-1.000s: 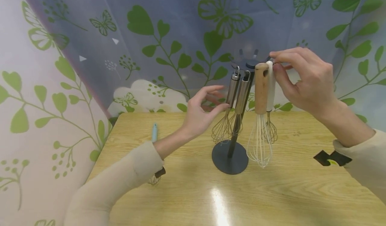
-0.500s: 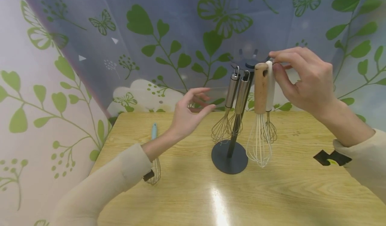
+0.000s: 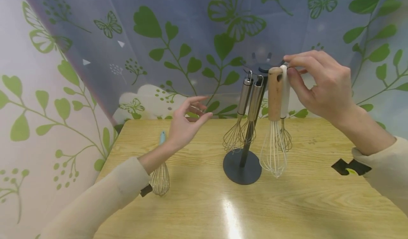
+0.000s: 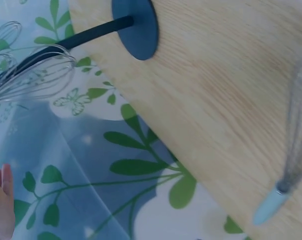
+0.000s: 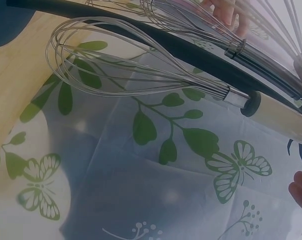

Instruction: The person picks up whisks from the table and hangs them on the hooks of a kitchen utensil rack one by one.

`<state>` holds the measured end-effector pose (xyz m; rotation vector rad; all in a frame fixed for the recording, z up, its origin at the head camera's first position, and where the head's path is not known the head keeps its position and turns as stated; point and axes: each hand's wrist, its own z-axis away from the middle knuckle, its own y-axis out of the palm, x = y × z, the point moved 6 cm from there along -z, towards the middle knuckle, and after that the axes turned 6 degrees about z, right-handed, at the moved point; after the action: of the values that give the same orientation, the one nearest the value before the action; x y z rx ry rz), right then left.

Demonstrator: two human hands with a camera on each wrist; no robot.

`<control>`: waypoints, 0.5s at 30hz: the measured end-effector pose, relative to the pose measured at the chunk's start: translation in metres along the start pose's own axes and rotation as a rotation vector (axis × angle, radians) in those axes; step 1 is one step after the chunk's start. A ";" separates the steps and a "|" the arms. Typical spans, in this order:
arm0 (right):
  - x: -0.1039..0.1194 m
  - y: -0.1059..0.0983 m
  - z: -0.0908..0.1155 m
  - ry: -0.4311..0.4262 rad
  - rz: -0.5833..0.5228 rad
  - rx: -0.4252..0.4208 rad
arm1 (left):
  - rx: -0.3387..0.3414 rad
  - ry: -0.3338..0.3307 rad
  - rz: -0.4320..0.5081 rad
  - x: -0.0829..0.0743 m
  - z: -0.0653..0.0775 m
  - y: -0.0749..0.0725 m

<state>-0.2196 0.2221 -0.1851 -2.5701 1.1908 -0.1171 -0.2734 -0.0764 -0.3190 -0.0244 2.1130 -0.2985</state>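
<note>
A black whisk stand [image 3: 243, 168] with a round base stands on the table. Two metal-handled whisks [image 3: 244, 99] hang on its left; a wooden-handled whisk [image 3: 275, 97] and a white-handled whisk [image 3: 284, 104] hang on its right. My right hand [image 3: 323, 83] pinches at the stand's hook end, its thumb against the top of the white handle. My left hand [image 3: 185, 123] is in the air left of the stand, fingers relaxed and holding nothing. Partly behind my left forearm, a whisk with a light blue handle [image 4: 271, 206] lies on the table.
The wooden table [image 3: 204, 210] meets a patterned curtain [image 3: 178, 26] at the back. Another curtain side with green leaves [image 3: 47, 125] closes off the left. A bright light reflection lies on the table front.
My left hand has moved away from the metal-handled whisks, left and slightly down, uncovering more of the blue-handled whisk. The right hand and the hanging whisks stay in place.
</note>
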 end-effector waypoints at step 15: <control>0.000 0.000 0.000 -0.016 0.008 0.002 | -0.049 -0.132 -0.096 0.037 0.018 -0.039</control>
<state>-0.2197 0.2221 -0.1847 -2.5596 1.1943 -0.0956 -0.2825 -0.1232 -0.3503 -0.1700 1.9910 -0.2942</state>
